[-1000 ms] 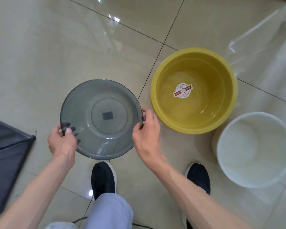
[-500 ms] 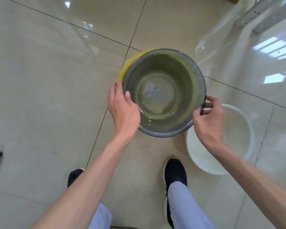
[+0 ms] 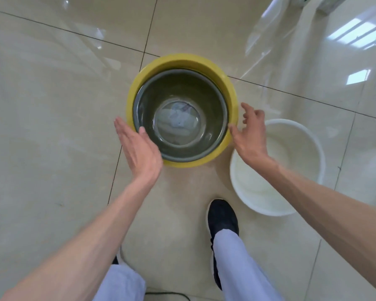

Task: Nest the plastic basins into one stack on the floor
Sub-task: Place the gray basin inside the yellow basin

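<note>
Grey basin (image 3: 180, 115) sits nested inside the yellow basin (image 3: 230, 88) on the floor (image 3: 52, 105).

My left hand (image 3: 139, 146) at 8 o'clock and right hand (image 3: 251, 132) at 3 o'clock are spread, gripping nothing. White basin (image 3: 308, 153) waits at 4 o'clock; I'd judge lifting it level by opposite rims works best.

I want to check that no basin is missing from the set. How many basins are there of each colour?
Yellow basin: 1
Grey see-through basin, nested inside the yellow one: 1
White basin, apart on the floor: 1
Total: 3 basins
</note>
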A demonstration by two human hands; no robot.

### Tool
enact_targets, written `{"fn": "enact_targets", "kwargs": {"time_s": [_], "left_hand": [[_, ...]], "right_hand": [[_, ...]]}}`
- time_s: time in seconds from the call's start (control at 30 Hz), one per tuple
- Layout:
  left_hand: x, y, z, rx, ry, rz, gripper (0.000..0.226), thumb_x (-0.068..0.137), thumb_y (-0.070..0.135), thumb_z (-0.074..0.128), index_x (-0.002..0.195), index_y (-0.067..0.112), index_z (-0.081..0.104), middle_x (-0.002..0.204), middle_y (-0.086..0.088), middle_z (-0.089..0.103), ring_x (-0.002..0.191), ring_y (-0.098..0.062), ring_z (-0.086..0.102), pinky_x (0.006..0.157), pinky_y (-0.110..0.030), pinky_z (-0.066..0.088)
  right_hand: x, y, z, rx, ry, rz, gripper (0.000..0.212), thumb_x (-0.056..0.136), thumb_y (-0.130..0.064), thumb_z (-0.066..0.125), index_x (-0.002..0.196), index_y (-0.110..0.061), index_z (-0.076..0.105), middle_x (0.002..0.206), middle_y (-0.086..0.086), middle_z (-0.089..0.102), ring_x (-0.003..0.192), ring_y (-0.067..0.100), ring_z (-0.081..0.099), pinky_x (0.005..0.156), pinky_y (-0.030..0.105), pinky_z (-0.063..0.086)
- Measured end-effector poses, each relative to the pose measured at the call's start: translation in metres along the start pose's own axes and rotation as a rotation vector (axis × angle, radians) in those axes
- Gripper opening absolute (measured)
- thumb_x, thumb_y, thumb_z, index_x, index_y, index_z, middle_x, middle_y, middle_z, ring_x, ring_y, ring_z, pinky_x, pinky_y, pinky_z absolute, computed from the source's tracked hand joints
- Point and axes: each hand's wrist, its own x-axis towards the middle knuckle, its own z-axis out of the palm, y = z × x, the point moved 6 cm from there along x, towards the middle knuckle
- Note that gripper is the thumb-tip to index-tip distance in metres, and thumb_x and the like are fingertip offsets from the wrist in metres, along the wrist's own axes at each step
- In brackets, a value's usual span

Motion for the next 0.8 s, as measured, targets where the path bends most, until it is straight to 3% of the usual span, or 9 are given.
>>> {"fn": "enact_targets", "kwargs": {"time_s": [0.13,0.2,0.27,0.37,0.47,0.53,0.63,0.7,0.8], "left_hand": [[-0.080,0.007,0.025,-0.206,0.137,-0.298,0.048,0.099,0.018,0.052,0.140,-0.001,0.037,0.145,-0.021,0.038,0.134,-0.038,0.039,0.108,-0.039,0.029],[-0.119,0.001,0.061,-0.189,-0.040,-0.511,0.042,0.096,0.019,0.058,0.131,0.002,0.043,0.138,-0.018,0.040,0.127,-0.038,0.043,0.103,-0.042,0.032],[-0.151,-0.004,0.099,-0.178,-0.260,-0.593,0.038,0.096,0.023,0.057,0.128,0.005,0.045,0.135,-0.012,0.043,0.118,-0.033,0.049,0.099,-0.038,0.036],[-0.170,-0.011,0.139,-0.218,-0.385,-0.711,0.038,0.096,0.029,0.057,0.124,0.004,0.052,0.133,-0.013,0.055,0.116,-0.034,0.058,0.097,-0.038,0.045],[-0.165,-0.010,0.149,-0.354,-0.287,-0.846,0.048,0.092,0.046,0.061,0.117,0.006,0.056,0.120,-0.013,0.063,0.117,-0.034,0.060,0.095,-0.038,0.045],[-0.145,-0.002,0.143,-0.485,-0.146,-0.744,0.050,0.088,0.056,0.062,0.105,0.009,0.059,0.101,-0.005,0.065,0.106,-0.030,0.062,0.087,-0.035,0.044],[-0.124,0.001,0.124,-0.561,-0.002,-0.743,0.061,0.084,0.071,0.053,0.079,0.011,0.057,0.077,-0.001,0.060,0.085,-0.028,0.057,0.079,-0.037,0.043],[-0.119,-0.004,0.109,-0.549,0.099,-0.786,0.064,0.083,0.075,0.049,0.079,0.011,0.052,0.077,-0.001,0.057,0.082,-0.029,0.055,0.075,-0.037,0.041],[-0.095,-0.021,0.084,-0.532,0.245,-0.794,0.059,0.085,0.067,0.057,0.093,0.009,0.054,0.082,-0.001,0.057,0.084,-0.030,0.056,0.075,-0.035,0.040]], "right_hand": [[-0.016,0.065,-0.052,-0.074,0.165,0.126,0.040,0.093,-0.019,0.054,0.130,-0.006,0.046,0.127,0.016,0.047,0.106,0.028,0.055,0.093,0.039,0.046],[-0.022,0.108,-0.080,-0.185,0.212,0.286,0.041,0.090,-0.014,0.054,0.128,0.000,0.046,0.131,0.022,0.044,0.113,0.038,0.052,0.097,0.040,0.041],[-0.034,0.145,-0.101,-0.284,0.188,0.466,0.044,0.089,-0.010,0.054,0.130,0.003,0.043,0.136,0.027,0.040,0.120,0.043,0.046,0.098,0.044,0.040],[-0.052,0.180,-0.114,-0.389,0.099,0.635,0.050,0.086,-0.003,0.056,0.131,0.009,0.037,0.138,0.032,0.036,0.126,0.047,0.039,0.098,0.050,0.040],[-0.063,0.216,-0.113,-0.349,0.000,0.856,0.065,0.084,-0.003,0.060,0.138,0.012,0.027,0.141,0.035,0.034,0.129,0.048,0.039,0.102,0.050,0.039],[-0.072,0.237,-0.106,-0.240,-0.034,1.021,0.070,0.085,-0.006,0.063,0.141,0.013,0.026,0.140,0.034,0.041,0.125,0.045,0.046,0.099,0.046,0.043],[-0.088,0.253,-0.085,0.023,-0.099,1.129,0.034,0.086,-0.003,0.063,0.112,0.012,0.046,0.116,0.023,0.056,0.097,0.036,0.051,0.081,0.044,0.046],[-0.100,0.253,-0.069,0.191,-0.086,1.173,0.023,0.088,0.003,0.060,0.107,0.007,0.049,0.113,0.024,0.055,0.094,0.035,0.050,0.074,0.044,0.047],[-0.119,0.249,-0.054,0.356,0.064,1.191,0.040,0.086,0.011,0.058,0.124,0.014,0.048,0.131,0.028,0.053,0.099,0.036,0.053,0.082,0.050,0.051]]}}
